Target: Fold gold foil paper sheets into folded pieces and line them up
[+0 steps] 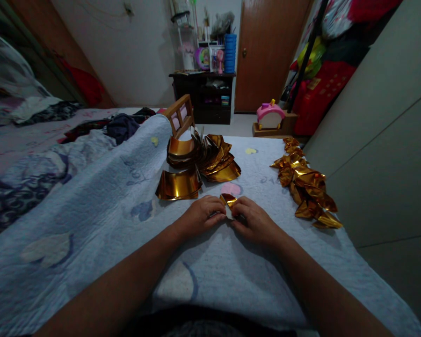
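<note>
My left hand (201, 215) and my right hand (252, 219) rest close together on a light blue quilt (126, 224), both pinching one small piece of gold foil paper (228, 200) that sticks up between the fingertips. Just beyond the hands lies a curled stack of gold foil sheets (178, 185), and behind it a bigger heap of curled gold sheets (210, 157). To the right, a row of folded gold foil pieces (307, 185) runs along the quilt's edge.
A small wooden frame (178, 113) stands behind the foil heap. Crumpled clothes and bedding (56, 140) lie at the left. A pale wall (382, 140) rises close on the right. A dark cabinet (203, 93), a brown door (266, 51) and a pink toy (269, 115) are farther back.
</note>
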`<action>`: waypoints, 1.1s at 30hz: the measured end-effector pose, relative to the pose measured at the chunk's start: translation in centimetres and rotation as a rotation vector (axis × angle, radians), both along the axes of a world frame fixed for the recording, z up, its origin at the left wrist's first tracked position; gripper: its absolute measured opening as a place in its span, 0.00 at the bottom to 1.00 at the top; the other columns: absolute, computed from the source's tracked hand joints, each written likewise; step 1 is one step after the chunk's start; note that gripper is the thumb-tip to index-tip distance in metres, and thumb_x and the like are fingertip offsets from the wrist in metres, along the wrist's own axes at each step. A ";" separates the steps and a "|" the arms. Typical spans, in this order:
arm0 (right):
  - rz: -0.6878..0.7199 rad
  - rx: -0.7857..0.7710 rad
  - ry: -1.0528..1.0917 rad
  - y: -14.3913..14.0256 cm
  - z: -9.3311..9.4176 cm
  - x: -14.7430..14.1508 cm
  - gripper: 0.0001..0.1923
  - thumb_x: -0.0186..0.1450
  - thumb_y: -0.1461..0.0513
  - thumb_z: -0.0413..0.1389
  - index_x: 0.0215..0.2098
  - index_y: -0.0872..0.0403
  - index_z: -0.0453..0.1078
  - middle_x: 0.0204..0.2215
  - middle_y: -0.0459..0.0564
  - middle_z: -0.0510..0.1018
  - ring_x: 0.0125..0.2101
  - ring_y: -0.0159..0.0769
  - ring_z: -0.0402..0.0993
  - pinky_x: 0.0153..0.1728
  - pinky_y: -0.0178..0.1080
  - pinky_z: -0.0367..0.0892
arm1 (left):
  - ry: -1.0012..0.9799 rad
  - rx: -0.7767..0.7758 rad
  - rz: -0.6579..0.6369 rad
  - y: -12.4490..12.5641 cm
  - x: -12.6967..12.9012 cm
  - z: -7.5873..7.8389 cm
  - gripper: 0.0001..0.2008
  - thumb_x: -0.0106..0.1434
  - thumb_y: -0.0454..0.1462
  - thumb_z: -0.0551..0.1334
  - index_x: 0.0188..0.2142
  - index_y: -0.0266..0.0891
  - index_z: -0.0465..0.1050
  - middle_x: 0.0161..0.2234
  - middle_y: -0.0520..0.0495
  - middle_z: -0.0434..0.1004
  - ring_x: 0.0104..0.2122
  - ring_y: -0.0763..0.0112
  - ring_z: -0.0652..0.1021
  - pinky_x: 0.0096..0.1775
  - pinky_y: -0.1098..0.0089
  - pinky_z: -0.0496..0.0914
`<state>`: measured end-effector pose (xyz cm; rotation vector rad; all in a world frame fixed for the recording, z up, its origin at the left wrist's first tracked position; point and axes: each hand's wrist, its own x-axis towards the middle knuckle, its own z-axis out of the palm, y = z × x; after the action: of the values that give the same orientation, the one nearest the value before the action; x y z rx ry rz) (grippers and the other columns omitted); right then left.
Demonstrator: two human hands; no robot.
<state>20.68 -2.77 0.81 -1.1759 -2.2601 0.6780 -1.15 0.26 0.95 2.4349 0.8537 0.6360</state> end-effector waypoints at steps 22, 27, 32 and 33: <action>0.025 0.021 -0.041 -0.2 -0.6 0.0 0.06 0.63 0.70 0.57 0.31 0.54 0.71 0.38 0.52 0.74 0.42 0.42 0.67 0.44 0.44 0.62 | 0.042 -0.054 -0.052 0.3 -0.1 -0.5 0.05 0.67 0.35 0.63 0.37 0.41 0.79 0.41 0.46 0.76 0.45 0.64 0.74 0.48 0.64 0.67; -0.027 0.052 -0.011 0.0 -1.2 -0.2 0.07 0.61 0.70 0.55 0.33 0.52 0.64 0.33 0.49 0.72 0.35 0.39 0.65 0.39 0.41 0.60 | 0.074 -0.015 0.002 0.3 0.7 -0.8 0.08 0.69 0.37 0.60 0.35 0.39 0.76 0.39 0.45 0.76 0.43 0.63 0.73 0.47 0.64 0.66; -0.079 0.014 0.017 0.0 -1.1 -0.2 0.10 0.58 0.69 0.56 0.34 0.52 0.62 0.32 0.48 0.71 0.34 0.39 0.64 0.36 0.40 0.59 | 0.124 0.013 0.067 0.1 1.2 -1.0 0.06 0.67 0.35 0.61 0.33 0.38 0.74 0.38 0.45 0.75 0.42 0.62 0.73 0.45 0.63 0.66; -0.077 -0.009 0.032 0.0 -1.0 -0.2 0.09 0.58 0.69 0.56 0.35 0.52 0.62 0.33 0.48 0.71 0.34 0.39 0.65 0.36 0.40 0.59 | 0.129 0.016 0.077 0.0 1.3 -1.0 0.05 0.67 0.34 0.61 0.33 0.38 0.73 0.38 0.45 0.75 0.41 0.62 0.72 0.45 0.63 0.66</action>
<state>20.51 -2.74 -0.19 -1.2409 -2.1754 0.6728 0.12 0.23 -0.04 2.4888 1.0013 0.5194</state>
